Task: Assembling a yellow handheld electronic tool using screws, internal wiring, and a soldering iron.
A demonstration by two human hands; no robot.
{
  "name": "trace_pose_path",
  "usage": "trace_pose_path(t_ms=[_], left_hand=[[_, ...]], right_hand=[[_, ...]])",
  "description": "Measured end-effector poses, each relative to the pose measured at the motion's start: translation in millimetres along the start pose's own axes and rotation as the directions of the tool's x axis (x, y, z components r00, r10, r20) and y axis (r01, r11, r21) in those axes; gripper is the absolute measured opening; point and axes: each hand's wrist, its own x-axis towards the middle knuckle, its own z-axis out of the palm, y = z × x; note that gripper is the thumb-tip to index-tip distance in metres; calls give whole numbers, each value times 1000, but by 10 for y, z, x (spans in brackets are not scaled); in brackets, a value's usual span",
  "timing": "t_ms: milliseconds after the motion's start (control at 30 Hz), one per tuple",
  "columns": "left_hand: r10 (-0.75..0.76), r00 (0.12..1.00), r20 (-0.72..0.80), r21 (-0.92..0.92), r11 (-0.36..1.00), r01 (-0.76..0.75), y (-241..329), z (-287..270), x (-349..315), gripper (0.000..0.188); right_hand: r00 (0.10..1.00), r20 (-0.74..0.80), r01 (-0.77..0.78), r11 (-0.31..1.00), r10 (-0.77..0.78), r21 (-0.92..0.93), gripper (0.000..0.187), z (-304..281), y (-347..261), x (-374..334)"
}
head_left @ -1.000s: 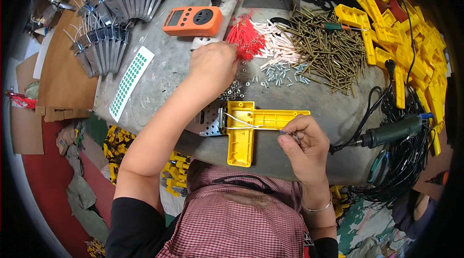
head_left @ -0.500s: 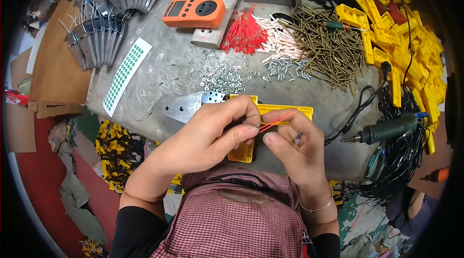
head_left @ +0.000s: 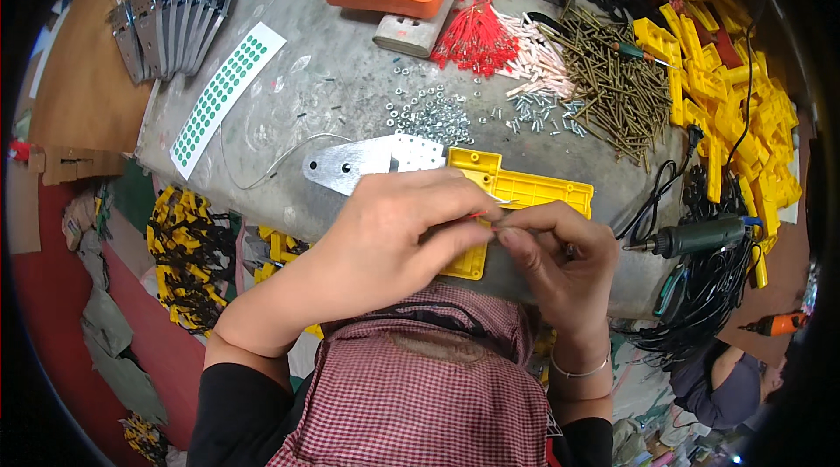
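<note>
pinching red wiring [head_left: 478, 214] above one yellow casing [head_left: 544, 191]

The yellow housing [head_left: 547, 192] looks like smooth plastic with a slight sheen; the tapered plate [head_left: 367, 156] is pale metal, brushed-looking. Nuts [head_left: 430, 121] glint silvery; long screws [head_left: 617, 87] show duller, brassy metal. The desk [head_left: 319, 87] is matt, scuffed and stained; the label sheet [head_left: 227, 100], smooth paper; the apron [head_left: 411, 397], matt woven cloth.
</note>
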Motion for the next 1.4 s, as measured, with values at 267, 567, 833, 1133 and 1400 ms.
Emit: trace_pose_path(t_ms=[267,567,833,1133,1400], left_hand=[[7,990,-140,140,990,13,-86,-80,-4,8],[-80,997,25,365,929,65,-54,119,19,7],[-116,993,37,243,964,103,-54,107,43,9],[-83,997,10,141,987,81,-58,113,10,12],[41,994,-101,99,995,-31,-151,71,29,9]], right_hand=[[986,97,164,692,-136,-703,13,224,105,117],[993,65,121,889,-103,-442,18,68,-17,-64],[942,-45,273,838,-332,-472,22,79,63,2],[989,-51,109,922,-137,-371,4,92,6,6],[993,-113,9,929,35,371,17,137,286,16]])
